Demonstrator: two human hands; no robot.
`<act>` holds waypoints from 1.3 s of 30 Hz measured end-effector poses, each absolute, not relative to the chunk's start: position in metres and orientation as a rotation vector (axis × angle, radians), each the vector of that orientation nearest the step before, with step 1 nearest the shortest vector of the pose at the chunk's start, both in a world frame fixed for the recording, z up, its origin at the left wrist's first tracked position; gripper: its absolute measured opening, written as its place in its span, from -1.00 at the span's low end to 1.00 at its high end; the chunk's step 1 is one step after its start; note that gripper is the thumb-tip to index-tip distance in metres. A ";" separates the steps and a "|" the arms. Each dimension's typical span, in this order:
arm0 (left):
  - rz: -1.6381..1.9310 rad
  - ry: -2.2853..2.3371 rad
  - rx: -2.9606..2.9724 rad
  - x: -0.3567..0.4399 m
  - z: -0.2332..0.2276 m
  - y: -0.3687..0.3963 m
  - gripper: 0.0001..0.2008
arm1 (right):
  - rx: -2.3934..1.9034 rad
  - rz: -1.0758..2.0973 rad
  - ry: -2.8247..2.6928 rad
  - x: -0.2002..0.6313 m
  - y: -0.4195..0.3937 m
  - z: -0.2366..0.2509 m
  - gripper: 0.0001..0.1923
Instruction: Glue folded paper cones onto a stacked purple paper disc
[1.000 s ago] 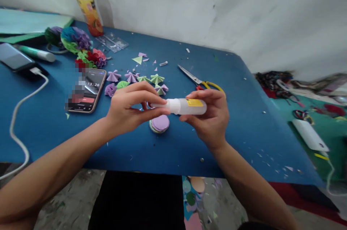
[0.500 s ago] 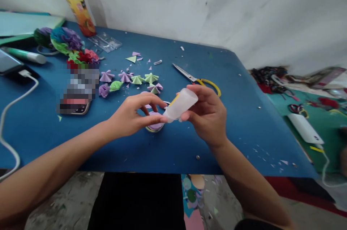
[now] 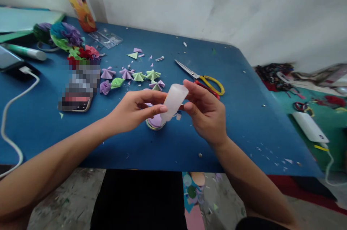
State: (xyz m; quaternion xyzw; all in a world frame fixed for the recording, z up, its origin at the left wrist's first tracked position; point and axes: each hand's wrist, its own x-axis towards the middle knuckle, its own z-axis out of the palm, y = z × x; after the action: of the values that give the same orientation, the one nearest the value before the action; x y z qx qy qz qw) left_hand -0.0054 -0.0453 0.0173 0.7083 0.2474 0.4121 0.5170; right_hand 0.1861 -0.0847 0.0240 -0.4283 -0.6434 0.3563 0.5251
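The left hand (image 3: 130,111) pinches a frosted squeeze bottle (image 3: 176,100) between thumb and fingers; the bottle tilts, base toward one o'clock. The right hand (image 3: 208,118), at the bottle's three o'clock, has its fingers parted and curved; whether they touch it, one cannot tell. From the bottle, stacked paper discs (image 3: 155,121) lie at eight o'clock, scissors (image 3: 201,78) at two, folded paper pieces (image 3: 138,77) around ten, on the blue tabletop (image 3: 244,132).

Plain black clothing (image 3: 138,201) and a black sleeve (image 3: 255,224) are worn; the left hand (image 3: 135,109), right hand (image 3: 208,114) and both forearms (image 3: 65,156) are bare.
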 end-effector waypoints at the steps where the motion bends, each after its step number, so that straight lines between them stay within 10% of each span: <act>1: 0.996 0.577 1.696 -0.005 0.017 -0.045 -0.71 | -1.038 0.846 -1.538 0.186 -0.085 0.024 -0.57; 39: 0.996 0.603 1.759 -0.008 0.015 -0.043 -0.69 | -0.954 0.816 -1.540 0.185 -0.085 0.023 -0.57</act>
State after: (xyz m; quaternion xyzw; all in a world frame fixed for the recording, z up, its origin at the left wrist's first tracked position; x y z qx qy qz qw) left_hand -0.0075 -0.0434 0.0149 0.7253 0.2486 0.4106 0.4935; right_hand 0.1846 -0.0851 0.0229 -0.4021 -0.6496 0.3442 0.5457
